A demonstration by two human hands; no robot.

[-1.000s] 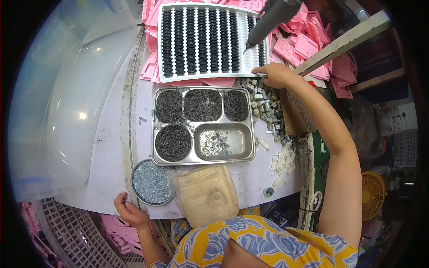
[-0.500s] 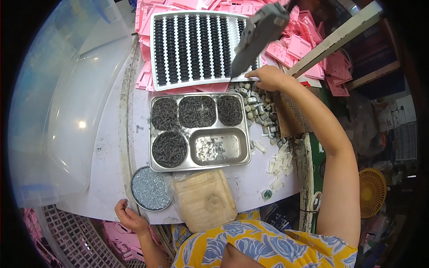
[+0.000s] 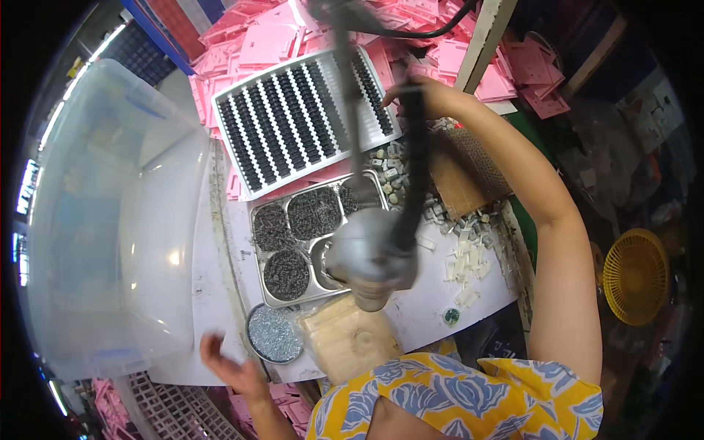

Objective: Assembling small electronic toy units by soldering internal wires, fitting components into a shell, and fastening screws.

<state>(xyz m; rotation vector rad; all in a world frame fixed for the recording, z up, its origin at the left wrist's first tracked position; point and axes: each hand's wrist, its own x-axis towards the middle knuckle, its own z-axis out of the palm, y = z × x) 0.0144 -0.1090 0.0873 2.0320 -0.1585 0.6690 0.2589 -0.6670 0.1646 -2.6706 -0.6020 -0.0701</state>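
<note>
At the right edge of a white ribbed tray [image 3: 389, 121] filled with rows of small black parts, my right hand [image 3: 433, 99] reaches in, its fingers partly covered by a dark blurred hose. Whether they grip the tray's edge I cannot tell. My left hand [image 3: 238, 370] hovers open at the table's front edge, fingers apart and slightly blurred, near a round dish [image 3: 275, 334] of small silvery pieces. A blurred grey device [image 3: 374, 253] with a rounded body hangs over a steel compartment tray [image 3: 297, 297], whose compartments hold dark small springs. The device hides the tray's lower right compartment.
Pink plastic plates [image 3: 271, 40] are heaped at the back. A large clear bin [image 3: 110, 242] stands at left. Small metal-and-white parts [image 3: 392, 172] and white plastic pieces [image 3: 466, 257] lie at right, near a brown cardboard piece [image 3: 458, 176]. A wrapped tan block [image 3: 352, 330] sits in front.
The view has tilted and shifted. A grey device now hangs over the steel tray; before, a dark grey one was by the white tray's right end. The left hand's fingers have spread.
</note>
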